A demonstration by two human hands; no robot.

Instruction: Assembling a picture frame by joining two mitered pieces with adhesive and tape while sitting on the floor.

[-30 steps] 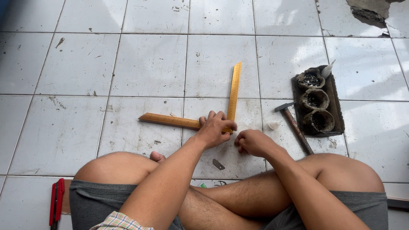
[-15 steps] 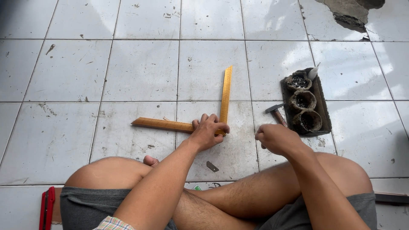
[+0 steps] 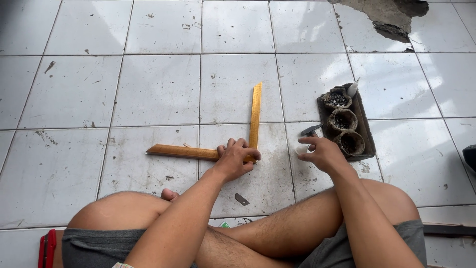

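Note:
Two thin yellow-brown wooden strips lie on the tiled floor in an L shape, one flat [image 3: 181, 151] and one running away from me [image 3: 256, 111]. My left hand [image 3: 235, 160] presses down on the corner where they meet, fingers over both strips. My right hand [image 3: 323, 154] is further right, next to a dark tray [image 3: 366, 130], and pinches a small white object [image 3: 301, 148]. A hammer head [image 3: 311, 130] shows just above that hand; its handle is hidden.
The tray carries three round cups of small dark pieces and a white tube [image 3: 352, 89]. A small dark metal piece [image 3: 241, 199] lies in front of my crossed legs. A red tool [image 3: 47, 248] sits at bottom left. A broken tile patch [image 3: 386, 17] is at top right.
My right hand left the corner of the strips and moved right to the tray, where it now pinches the small white object. My left hand stayed on the corner.

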